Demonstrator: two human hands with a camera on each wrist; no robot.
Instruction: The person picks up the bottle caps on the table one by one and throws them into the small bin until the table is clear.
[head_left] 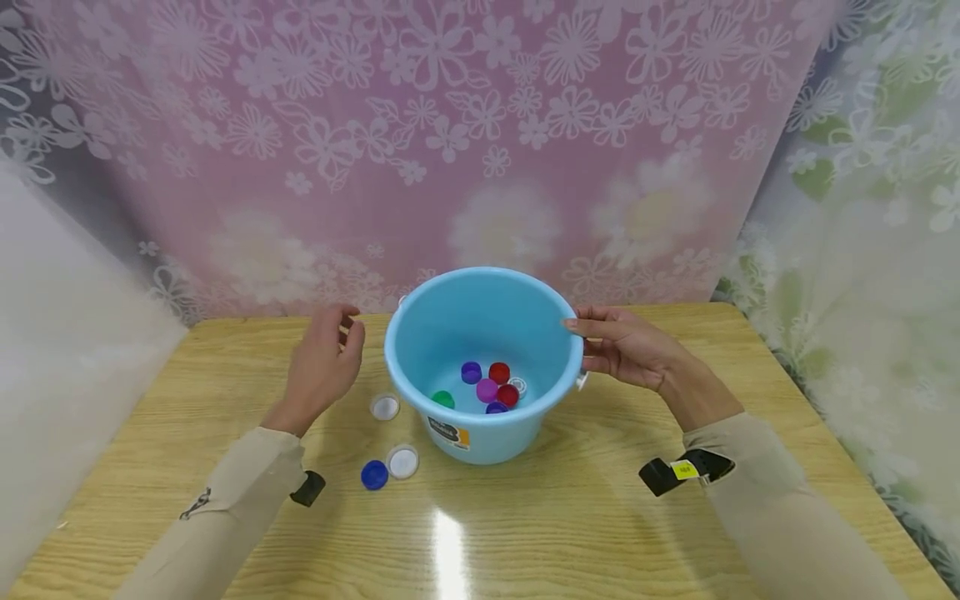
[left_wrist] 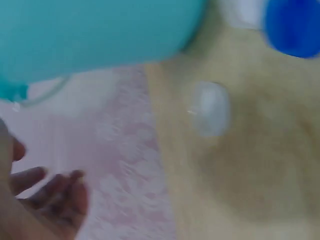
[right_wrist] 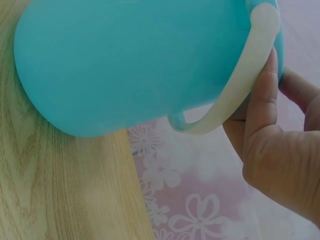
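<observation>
A light blue bucket (head_left: pixel 498 442) stands upright on the table, tilted slightly if at all. Its rim is held at the right by my right hand (head_left: pixel 630 346), thumb on the rim and the other fingers outside, by the white handle (right_wrist: pixel 240 80). Several bottle caps lie on its floor, among them a green cap (head_left: pixel 443 399), a magenta cap (head_left: pixel 487 390) and a red cap (head_left: pixel 499 372). My left hand (head_left: pixel 326 362) hovers left of the bucket, apart from it, fingers loosely bent around nothing. Below that hand are a white cap (head_left: pixel 385 407), another white cap (head_left: pixel 402 461) and a blue cap (head_left: pixel 374 475).
The wooden table (head_left: pixel 585 533) ends at a back edge just behind the bucket. A pink floral curtain (head_left: pixel 480 167) hangs behind it, with pale curtains at both sides. The left wrist view is blurred.
</observation>
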